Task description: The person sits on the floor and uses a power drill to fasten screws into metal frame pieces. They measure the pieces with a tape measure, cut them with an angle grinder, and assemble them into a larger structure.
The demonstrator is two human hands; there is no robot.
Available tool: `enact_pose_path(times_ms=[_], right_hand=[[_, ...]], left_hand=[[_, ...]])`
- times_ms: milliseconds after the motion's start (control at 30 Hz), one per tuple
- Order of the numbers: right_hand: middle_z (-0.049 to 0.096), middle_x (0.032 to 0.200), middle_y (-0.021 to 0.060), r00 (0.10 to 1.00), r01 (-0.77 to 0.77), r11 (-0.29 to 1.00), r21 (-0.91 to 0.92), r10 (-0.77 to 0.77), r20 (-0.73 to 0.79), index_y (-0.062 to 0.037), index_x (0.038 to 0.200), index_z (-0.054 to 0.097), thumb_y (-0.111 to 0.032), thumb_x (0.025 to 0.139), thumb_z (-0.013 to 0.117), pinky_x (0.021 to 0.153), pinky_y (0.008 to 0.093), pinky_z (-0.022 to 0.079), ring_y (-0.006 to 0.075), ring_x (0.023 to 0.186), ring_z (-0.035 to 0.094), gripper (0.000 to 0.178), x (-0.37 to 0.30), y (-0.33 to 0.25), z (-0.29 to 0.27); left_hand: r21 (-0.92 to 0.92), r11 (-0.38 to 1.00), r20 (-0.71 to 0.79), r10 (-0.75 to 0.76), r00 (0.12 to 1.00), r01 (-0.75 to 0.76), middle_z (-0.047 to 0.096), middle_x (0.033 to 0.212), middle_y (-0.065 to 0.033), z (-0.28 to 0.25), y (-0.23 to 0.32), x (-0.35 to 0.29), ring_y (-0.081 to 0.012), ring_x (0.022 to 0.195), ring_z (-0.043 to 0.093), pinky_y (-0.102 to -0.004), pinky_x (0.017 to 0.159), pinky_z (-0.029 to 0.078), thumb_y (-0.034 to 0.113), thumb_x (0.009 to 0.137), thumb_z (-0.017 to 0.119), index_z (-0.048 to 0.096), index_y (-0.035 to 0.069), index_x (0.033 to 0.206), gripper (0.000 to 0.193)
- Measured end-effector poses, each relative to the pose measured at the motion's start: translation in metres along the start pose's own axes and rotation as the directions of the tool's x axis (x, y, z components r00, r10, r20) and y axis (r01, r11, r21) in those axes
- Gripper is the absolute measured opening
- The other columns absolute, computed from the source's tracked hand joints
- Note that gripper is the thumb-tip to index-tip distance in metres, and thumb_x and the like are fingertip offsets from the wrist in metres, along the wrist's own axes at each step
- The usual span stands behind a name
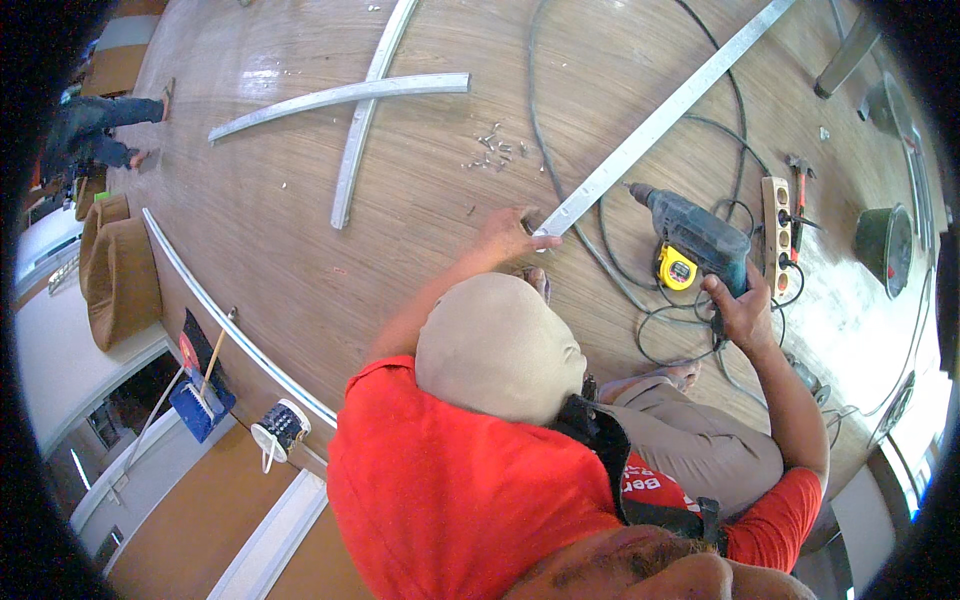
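Note:
My left hand (508, 235) grips the near end of a long silvery metal profile (650, 132), thumb over its tip. The profile slants away across the floor to the far right. In my right hand (742, 310) is a dark teal power drill (700, 230), held by its handle. Its bit points left, close to the profile's right edge; whether they touch I cannot tell. A yellow tape measure (677, 268) is beside the drill's body. Small screws (493, 150) lie scattered beyond my left hand.
Two more metal profiles (352, 165) cross on the floor ahead. To the right are a power strip (777, 230), a hammer (801, 190), a dark bucket (884, 248) and looped cables (612, 268). A blue dustpan (203, 405) and a pail (280, 428) stand left. Another person's legs (120, 125) show far left.

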State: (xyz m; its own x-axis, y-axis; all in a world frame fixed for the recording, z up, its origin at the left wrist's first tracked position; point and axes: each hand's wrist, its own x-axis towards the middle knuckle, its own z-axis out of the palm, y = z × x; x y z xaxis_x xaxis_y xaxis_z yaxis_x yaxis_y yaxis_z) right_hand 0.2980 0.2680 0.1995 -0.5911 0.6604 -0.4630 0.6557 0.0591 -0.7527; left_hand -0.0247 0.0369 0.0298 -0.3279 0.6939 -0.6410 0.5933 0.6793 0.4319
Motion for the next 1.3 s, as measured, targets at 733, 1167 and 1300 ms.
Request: enact_pose_path(times_ms=[733,1167,1300], right_hand=[[0.073,0.094,0.0083,0.952,-0.250,0.841,0.481,0.303,-0.035,-0.0012,0.116,0.067,-0.045,0.097,0.072,0.063,0.0358,0.057,0.0169,0.075,0.069,0.047,0.027,0.064,-0.020],[0.070,0.096,0.0077,0.915,-0.287,0.384,0.878,0.381,0.133,-0.0059,0.125,0.060,-0.059,0.101,0.056,0.062,0.0309,0.055,0.0223,0.084,0.071,0.058,0.041,0.118,-0.040],[0.071,0.095,0.0080,0.901,-0.311,0.277,0.909,0.391,0.189,-0.0056,0.122,0.061,-0.060,0.100,0.059,0.059,0.0299,0.055,0.0225,0.081,0.072,0.059,0.043,0.130,-0.038]], left_hand=[[-0.035,0.984,-0.445,0.140,0.885,-0.173,0.070,0.109,-0.0227,0.033,0.003,-0.004,-0.0428,0.102,0.067,-0.0519,0.088,0.053,0.019,0.089,0.071,0.069,0.006,0.121,0.034],[0.150,0.966,-0.402,0.253,0.880,-0.209,0.063,0.129,-0.0219,0.031,-0.002,-0.011,-0.0438,0.112,0.063,-0.0520,0.094,0.052,0.019,0.086,0.072,0.052,0.012,0.149,0.066],[0.063,0.982,-0.350,0.190,0.917,-0.179,0.062,0.131,-0.0225,0.027,0.007,-0.015,-0.0434,0.114,0.062,-0.0506,0.098,0.051,0.022,0.087,0.073,0.049,0.015,0.152,0.070]])
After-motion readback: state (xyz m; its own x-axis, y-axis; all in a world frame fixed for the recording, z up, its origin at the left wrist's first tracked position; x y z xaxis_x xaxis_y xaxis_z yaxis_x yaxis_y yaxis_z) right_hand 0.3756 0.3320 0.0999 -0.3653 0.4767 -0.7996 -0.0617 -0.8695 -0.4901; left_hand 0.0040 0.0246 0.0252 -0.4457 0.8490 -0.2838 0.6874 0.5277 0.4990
